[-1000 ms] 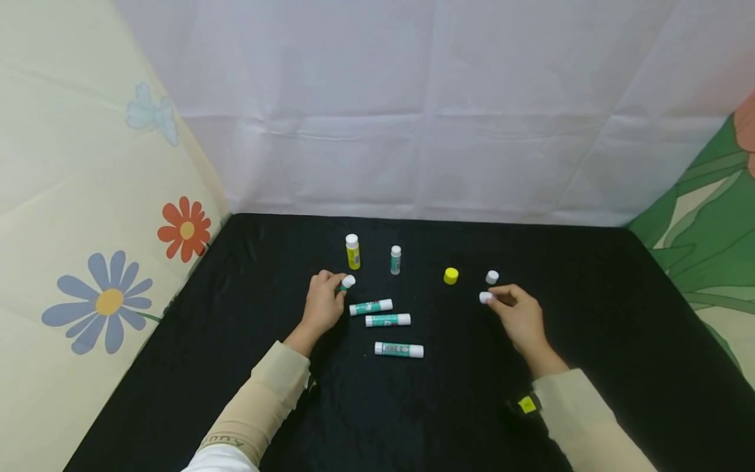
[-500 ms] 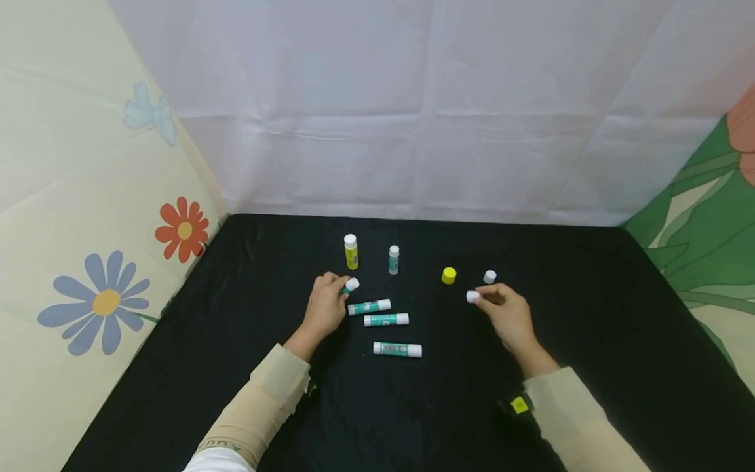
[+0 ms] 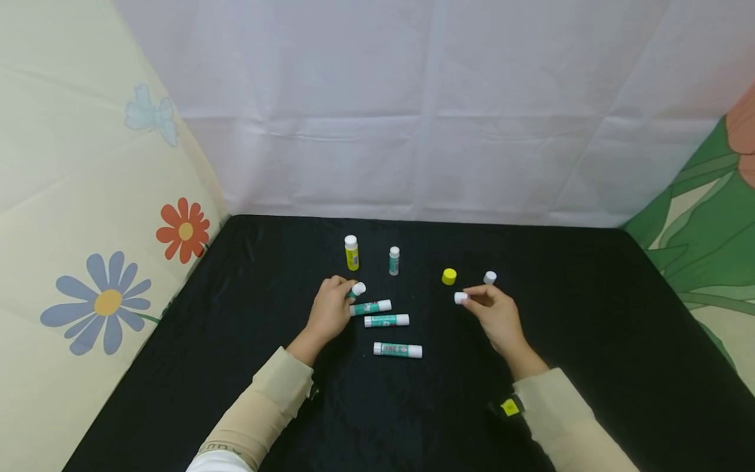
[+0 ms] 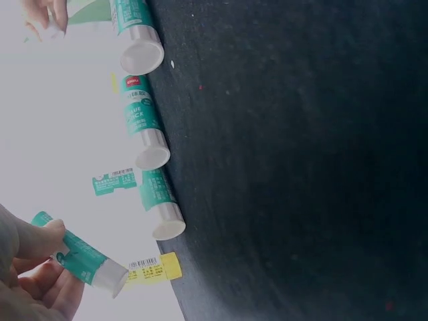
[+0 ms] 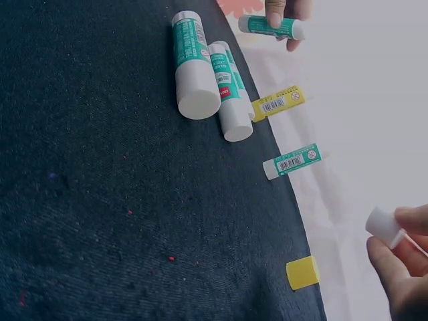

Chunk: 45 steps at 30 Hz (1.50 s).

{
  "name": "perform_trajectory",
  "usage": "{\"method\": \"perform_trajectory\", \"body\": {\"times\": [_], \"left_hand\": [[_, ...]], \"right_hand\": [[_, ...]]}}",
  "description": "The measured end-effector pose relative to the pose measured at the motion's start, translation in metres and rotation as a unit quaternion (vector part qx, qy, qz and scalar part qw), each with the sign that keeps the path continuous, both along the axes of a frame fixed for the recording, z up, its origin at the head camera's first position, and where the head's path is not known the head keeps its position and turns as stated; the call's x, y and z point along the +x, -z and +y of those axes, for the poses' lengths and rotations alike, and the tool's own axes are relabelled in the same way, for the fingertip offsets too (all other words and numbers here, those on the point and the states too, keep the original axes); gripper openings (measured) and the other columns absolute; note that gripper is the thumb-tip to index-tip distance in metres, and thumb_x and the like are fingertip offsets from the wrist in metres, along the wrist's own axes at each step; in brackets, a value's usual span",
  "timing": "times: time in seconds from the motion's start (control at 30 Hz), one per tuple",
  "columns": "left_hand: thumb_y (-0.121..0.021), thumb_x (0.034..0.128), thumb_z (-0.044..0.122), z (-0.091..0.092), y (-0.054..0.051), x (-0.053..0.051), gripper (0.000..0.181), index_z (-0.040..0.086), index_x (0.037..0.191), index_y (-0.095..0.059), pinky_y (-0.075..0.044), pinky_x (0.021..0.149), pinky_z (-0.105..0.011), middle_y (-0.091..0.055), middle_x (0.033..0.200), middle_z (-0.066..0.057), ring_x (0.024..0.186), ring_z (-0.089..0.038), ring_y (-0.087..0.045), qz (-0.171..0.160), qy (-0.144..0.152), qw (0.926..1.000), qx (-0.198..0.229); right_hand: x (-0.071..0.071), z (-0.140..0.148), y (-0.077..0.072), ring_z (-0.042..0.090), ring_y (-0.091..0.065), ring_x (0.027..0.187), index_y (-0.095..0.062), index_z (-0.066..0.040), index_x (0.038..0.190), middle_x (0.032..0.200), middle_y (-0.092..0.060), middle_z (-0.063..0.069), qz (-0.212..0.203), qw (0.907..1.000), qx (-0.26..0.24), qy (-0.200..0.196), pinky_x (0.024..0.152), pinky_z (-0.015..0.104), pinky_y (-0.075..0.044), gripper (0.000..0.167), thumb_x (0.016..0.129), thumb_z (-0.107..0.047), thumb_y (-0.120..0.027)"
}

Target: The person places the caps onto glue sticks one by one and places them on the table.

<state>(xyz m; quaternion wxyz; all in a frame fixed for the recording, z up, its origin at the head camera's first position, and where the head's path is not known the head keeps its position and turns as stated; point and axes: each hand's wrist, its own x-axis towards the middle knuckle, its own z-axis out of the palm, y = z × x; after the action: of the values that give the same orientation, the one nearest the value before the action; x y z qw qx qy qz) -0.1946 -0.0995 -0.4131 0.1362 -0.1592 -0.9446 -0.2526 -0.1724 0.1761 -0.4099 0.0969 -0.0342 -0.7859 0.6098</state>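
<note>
My left hand (image 3: 330, 309) grips a green-labelled glue stick (image 4: 79, 258) between thumb and fingers, its white end pointing outward; the fingers cover part of it. My right hand (image 3: 497, 321) pinches a small white cap (image 5: 384, 227) in its fingertips, apart from the glue stick. Between the hands lie three green-and-white glue sticks: one far (image 3: 371, 307), one in the middle (image 3: 387, 320) and one nearer me (image 3: 398, 350). The far one is close to my left hand and partly behind it. Another white cap (image 3: 490, 277) stands just beyond my right fingers.
Behind the lying sticks stand a yellow glue stick (image 3: 352, 254) and a smaller green one (image 3: 394, 261), both upright. A yellow cap (image 3: 449, 276) sits to their right. Black cloth covers the table (image 3: 448, 419), with a white curtain (image 3: 377, 131) at its back edge.
My right hand has moved left with the white cap, away from the cap on the table. My left hand has shifted slightly right, still holding the glue stick.
</note>
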Motion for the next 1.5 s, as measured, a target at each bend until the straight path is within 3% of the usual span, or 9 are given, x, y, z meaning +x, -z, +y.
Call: {"method": "perform_trajectory", "body": {"times": [0.2, 0.43, 0.7, 1.2, 1.5], "left_hand": [[-0.059, 0.0756, -0.004, 0.002, -0.001, 0.002, 0.028, 0.003, 0.102, -0.062, -0.041, 0.067, -0.031, -0.053, 0.088, -0.007, 0.080, -0.019, -0.045, -0.012, 0.013, 0.9998, -0.005], [-0.059, 0.0749, -0.005, 0.005, -0.004, 0.004, 0.027, 0.004, 0.100, -0.063, -0.040, 0.067, -0.029, -0.052, 0.087, -0.006, 0.079, -0.018, -0.044, -0.004, 0.017, 0.9998, -0.011], [-0.060, 0.0748, -0.005, 0.007, -0.006, 0.006, 0.026, 0.003, 0.100, -0.062, -0.041, 0.066, -0.029, -0.053, 0.088, -0.005, 0.080, -0.018, -0.046, 0.005, 0.020, 0.9998, -0.005], [-0.058, 0.0741, -0.007, 0.013, -0.003, 0.011, 0.027, 0.004, 0.098, -0.063, -0.041, 0.065, -0.028, -0.053, 0.087, -0.004, 0.079, -0.017, -0.045, 0.010, 0.031, 0.9993, -0.019], [-0.059, 0.0736, -0.007, 0.016, -0.002, 0.015, 0.026, 0.004, 0.097, -0.063, -0.041, 0.065, -0.027, -0.053, 0.086, -0.004, 0.077, -0.017, -0.045, 0.024, 0.050, 0.9983, -0.019]], "right_hand": [[0.001, -0.002, -0.001, -0.001, -0.052, 0.071, -0.056, 0.014, 0.094, 0.078, -0.058, -0.004, 0.012, 0.9997, -0.019, -0.007, 0.066, 0.014, -0.042, 0.023, 0.074, 0.004, -0.062], [-0.001, -0.004, 0.001, -0.001, -0.053, 0.072, -0.056, 0.012, 0.093, 0.083, -0.060, 0.007, 0.017, 0.9998, -0.003, -0.013, 0.065, 0.014, -0.043, 0.023, 0.074, 0.001, -0.064], [-0.001, -0.006, 0.004, 0.001, -0.054, 0.073, -0.057, 0.010, 0.091, 0.078, -0.059, -0.004, 0.017, 0.9990, -0.023, -0.036, 0.066, 0.015, -0.044, 0.021, 0.073, 0.000, -0.064], [0.003, -0.015, 0.002, 0.003, -0.055, 0.075, -0.053, 0.015, 0.093, 0.089, -0.060, 0.013, -0.004, 0.9956, -0.049, -0.080, 0.069, 0.018, -0.044, 0.022, 0.074, 0.008, -0.061], [0.005, -0.019, 0.004, 0.006, -0.055, 0.074, -0.054, 0.016, 0.093, 0.085, -0.062, 0.006, -0.004, 0.9937, -0.059, -0.095, 0.068, 0.020, -0.045, 0.024, 0.073, 0.006, -0.063]]}}
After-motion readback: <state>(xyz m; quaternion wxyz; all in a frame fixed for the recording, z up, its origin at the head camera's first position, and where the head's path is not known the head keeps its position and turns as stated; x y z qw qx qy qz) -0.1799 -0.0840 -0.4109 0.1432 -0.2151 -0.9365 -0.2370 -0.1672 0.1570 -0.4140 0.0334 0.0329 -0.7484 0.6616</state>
